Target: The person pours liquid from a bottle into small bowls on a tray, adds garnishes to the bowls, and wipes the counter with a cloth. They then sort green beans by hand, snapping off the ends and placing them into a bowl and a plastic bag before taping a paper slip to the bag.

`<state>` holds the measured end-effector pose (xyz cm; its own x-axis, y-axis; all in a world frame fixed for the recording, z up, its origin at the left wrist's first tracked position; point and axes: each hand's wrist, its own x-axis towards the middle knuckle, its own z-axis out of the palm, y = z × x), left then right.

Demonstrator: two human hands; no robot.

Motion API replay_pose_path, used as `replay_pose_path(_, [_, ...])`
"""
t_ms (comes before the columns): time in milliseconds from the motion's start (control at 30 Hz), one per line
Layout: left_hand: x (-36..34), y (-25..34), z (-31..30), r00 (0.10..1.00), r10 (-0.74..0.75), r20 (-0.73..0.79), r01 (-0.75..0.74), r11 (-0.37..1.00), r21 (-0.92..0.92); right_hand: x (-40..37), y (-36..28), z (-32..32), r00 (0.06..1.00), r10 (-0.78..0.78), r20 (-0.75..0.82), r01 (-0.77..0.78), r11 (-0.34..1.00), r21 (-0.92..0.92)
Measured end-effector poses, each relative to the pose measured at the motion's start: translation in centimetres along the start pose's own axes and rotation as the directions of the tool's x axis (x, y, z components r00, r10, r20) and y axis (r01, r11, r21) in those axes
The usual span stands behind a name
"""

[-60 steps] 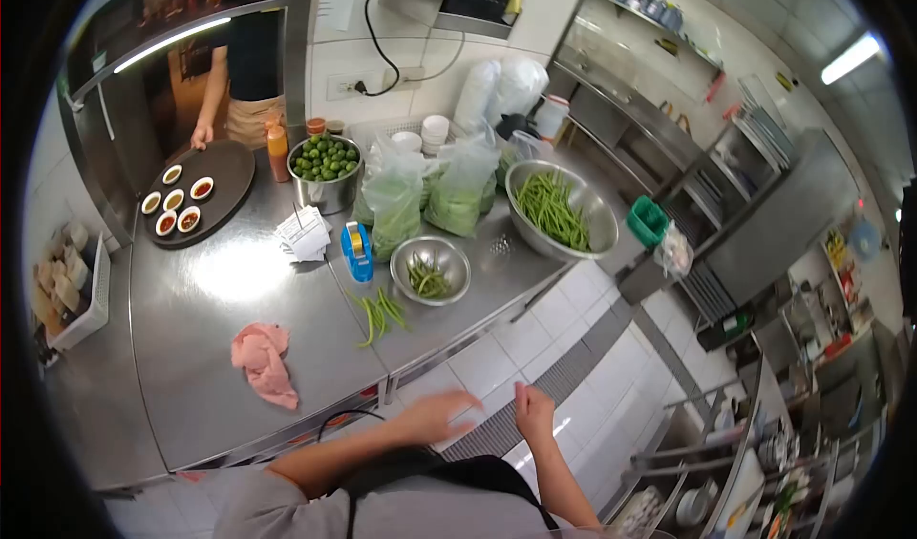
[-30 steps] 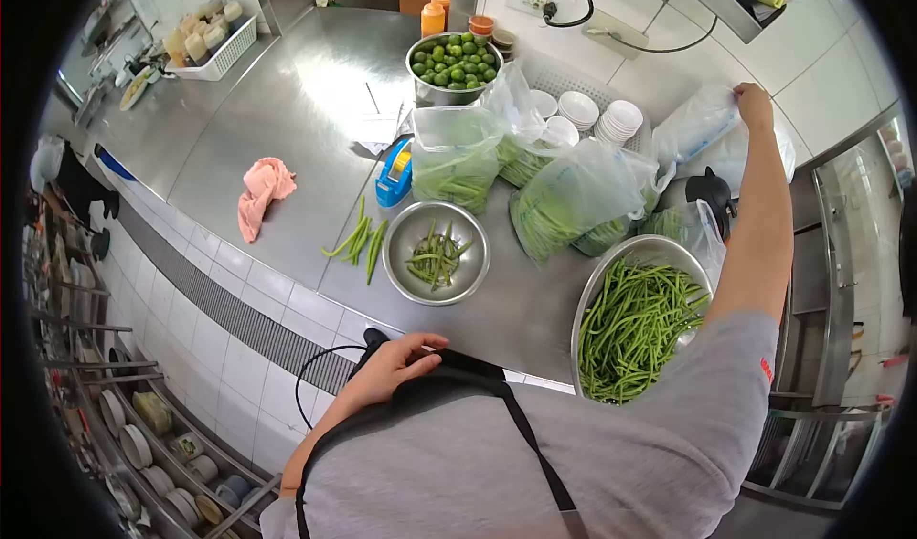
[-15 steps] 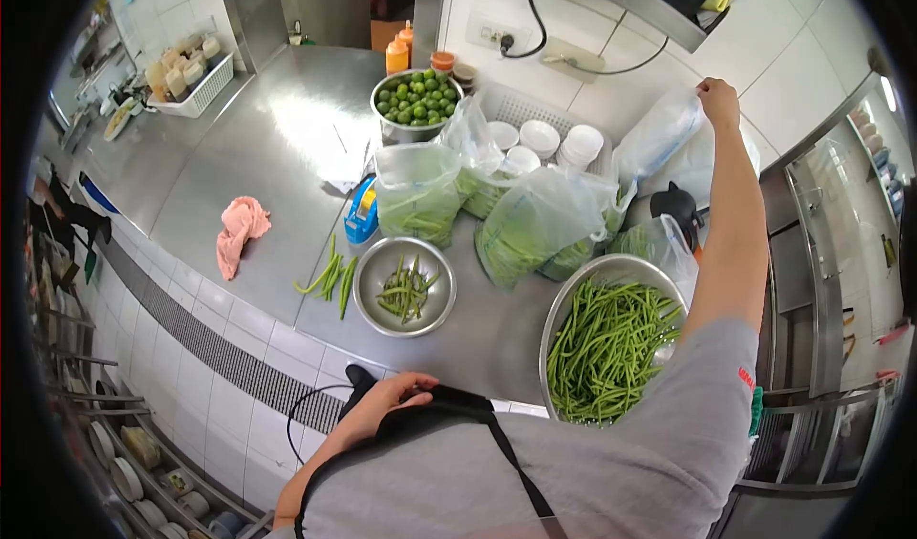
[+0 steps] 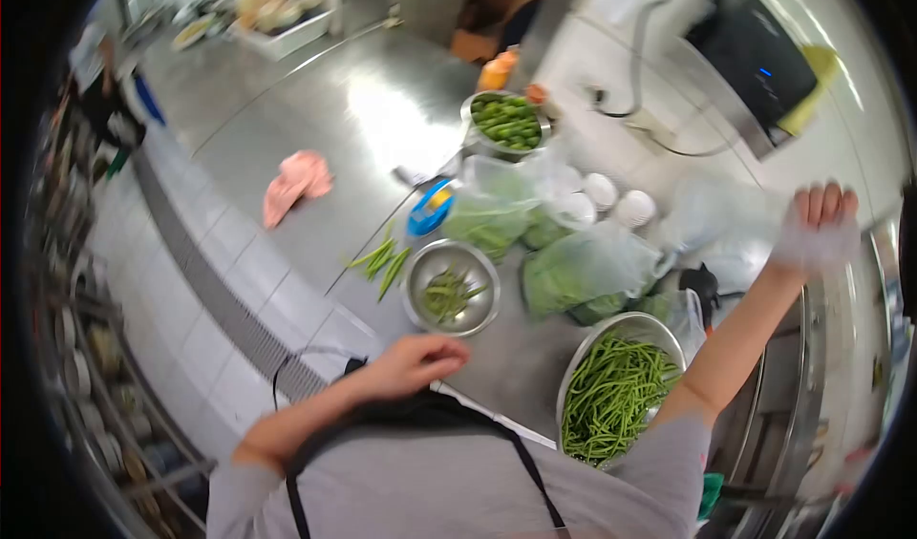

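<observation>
Right hand (image 4: 820,222): raised at the far right, arm stretched over the back of the counter (image 4: 287,128). Fingers (image 4: 829,198) are curled shut on a clear plastic bag (image 4: 740,216), a thin, filmy sheet that trails left from the hand. Motion blur here, so the exact grip is unclear.

Left hand (image 4: 417,362): low, at the near edge of the counter, just above the dark apron (image 4: 411,415). Fingers loosely bent and released, holding nothing.

Near the left hand:
- small steel bowl (image 4: 451,300) just beyond it, with a few cut green beans inside
- loose green beans (image 4: 382,255) lying on the bare steel to the left of that bowl

Under the right arm:
- large steel bowl (image 4: 616,386) heaped with whole green beans, at the near right edge
- a black object (image 4: 705,281) behind it, not identifiable

Mid-counter:
- bagged greens (image 4: 578,274), bulging, between the two bowls and the wall
- a second bag of greens (image 4: 489,212) to their left
- blue tape dispenser (image 4: 430,207) touching or just beside that second bag
- small white dishes (image 4: 602,191) behind the bags

Further back:
- pot of limes (image 4: 506,124)
- orange squeeze bottle (image 4: 497,69) just behind it
- pink cloth (image 4: 298,184), crumpled, well apart to the left
- black appliance (image 4: 755,57) on the tiled wall
</observation>
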<state>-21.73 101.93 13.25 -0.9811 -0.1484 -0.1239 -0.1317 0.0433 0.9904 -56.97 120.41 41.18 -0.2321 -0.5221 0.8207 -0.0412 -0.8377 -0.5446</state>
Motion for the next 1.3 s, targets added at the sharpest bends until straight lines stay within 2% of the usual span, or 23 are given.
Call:
replay_pose_path(67, [1.2, 0.1, -1.3, 0.986, 0.096, 0.140, -0.011, 0.860, -0.509, -2.3, 5.7, 5.9, 0.985, 0.056, 0.163, -0.097, 0.960, 0.262])
replay_pose_path(133, [1.9, 2.3, -2.7, 0.981, 0.157, 0.117, -0.030, 0.713, -0.701, -4.2, 11.0, 11.0, 0.961, 0.157, 0.227, -0.231, 0.908, 0.350])
replay_pose_path(200, [3.0, 2.4, -4.8, 0.965, 0.193, 0.175, 0.048, 0.527, -0.849, -5.7, 16.0, 15.2, 0.973, 0.188, 0.135, -0.230, 0.846, 0.481])
replay_pose_path(267, [2.1, 1.7, -6.6, 0.945, 0.261, 0.197, 0.015, 0.566, -0.824, -6.7, 21.3, 18.3, 0.984, 0.160, 0.084, -0.178, 0.784, 0.595])
replay_pose_path(300, [1.8, 1.4, -7.5, 0.918, 0.340, 0.202, -0.046, 0.599, -0.799, -7.0, 23.0, 20.8, 0.965, 0.233, -0.117, -0.118, 0.789, 0.603])
replay_pose_path(333, [0.7, 0.8, -9.2, 0.964, 0.253, 0.078, -0.141, 0.740, -0.657, -7.3, 24.9, 23.1, 0.903, 0.297, -0.309, -0.056, 0.797, 0.601])
replay_pose_path(367, [-0.9, 0.9, -12.1, 0.990, 0.097, -0.107, -0.141, 0.807, -0.574, -7.7, 28.4, 23.7, 0.875, 0.158, -0.457, -0.118, 0.986, 0.114])
replay_pose_path(400, [-2.6, 1.5, -15.0, 0.953, -0.047, -0.299, -0.111, 0.865, -0.489, -8.6, 30.2, 22.9, 0.842, 0.206, -0.498, -0.313, 0.939, -0.141])
replay_pose_path(433, [-3.6, 2.3, -17.2, 0.749, -0.027, -0.662, -0.283, 0.890, -0.356, -10.7, 31.9, 22.9, 0.806, 0.273, -0.525, -0.488, 0.808, -0.329])
replay_pose_path(467, [-4.7, 1.9, -20.7, 0.623, -0.006, -0.782, -0.284, 0.930, -0.233, -12.9, 33.8, 22.8, 0.760, 0.322, -0.564, -0.622, 0.611, -0.489])
replay_pose_path(500, [-5.9, 0.5, -24.6, 0.444, 0.180, -0.878, -0.283, 0.958, 0.053, -15.5, 35.1, 23.0, 0.703, 0.457, -0.545, -0.709, 0.383, -0.592])
replay_pose_path(533, [-7.0, 1.0, -26.8, 0.306, 0.395, -0.866, -0.221, 0.915, 0.338, -17.3, 35.4, 24.9, 0.643, 0.533, -0.550, -0.755, 0.322, -0.571])
replay_pose_path(567, [-7.9, 2.1, -28.3, 0.184, 0.600, -0.778, -0.117, 0.800, 0.589, -20.0, 37.2, 25.5, 0.699, 0.457, -0.551, -0.702, 0.292, -0.649])
replay_pose_path(600, [-8.0, 2.9, -28.7, 0.193, 0.597, -0.779, -0.121, 0.802, 0.585, -22.6, 39.0, 25.8, 0.751, 0.379, -0.541, -0.646, 0.252, -0.720])
replay_pose_path(667, [-7.0, 4.6, -28.4, 0.292, 0.867, -0.404, 0.299, 0.318, 0.900, -24.0, 40.6, 27.5, 0.738, 0.304, -0.603, -0.663, 0.154, -0.733])
replay_pose_path(733, [-3.9, 3.1, -26.9, 0.523, 0.764, -0.377, 0.252, 0.284, 0.925, -24.9, 42.3, 27.7, 0.689, 0.221, -0.690, -0.689, -0.097, -0.718])
replay_pose_path(800, [-1.0, 0.9, -24.4, 0.781, 0.549, -0.298, 0.214, 0.213, 0.953, -24.2, 42.2, 27.5, 0.611, 0.264, -0.747, -0.720, -0.207, -0.662])
replay_pose_path(867, [2.5, -5.1, -22.8, 0.850, 0.480, -0.216, 0.096, 0.261, 0.960, -23.8, 42.2, 27.5, 0.523, 0.287, -0.803, -0.706, -0.382, -0.597])
replay_pose_path(933, [2.4, -7.5, -21.0, 0.926, 0.263, -0.270, 0.104, 0.512, 0.853, -23.0, 42.3, 27.8, 0.517, 0.271, -0.812, -0.705, -0.403, -0.583])
replay_pose_path(967, [2.7, -8.7, -20.9, 0.930, 0.262, -0.257, 0.092, 0.512, 0.854, -22.7, 42.2, 27.9, 0.508, 0.270, -0.818, -0.699, -0.426, -0.575])
replay_pose_path(1033, [2.7, -10.8, -21.1, 0.917, 0.324, -0.234, -0.084, 0.729, 0.679, -22.8, 42.4, 27.2, 0.530, 0.279, -0.801, -0.670, -0.442, -0.597])
replay_pose_path(1133, [1.9, -11.8, -23.0, 0.926, 0.313, -0.211, -0.099, 0.742, 0.663, -24.1, 43.3, 25.9, 0.557, 0.302, -0.773, -0.634, -0.447, -0.631])
replay_pose_path(1300, [0.2, -11.8, -25.3, 0.920, 0.388, -0.059, -0.162, 0.510, 0.845, -26.2, 43.4, 26.2, 0.630, 0.300, -0.717, -0.564, -0.457, -0.687])
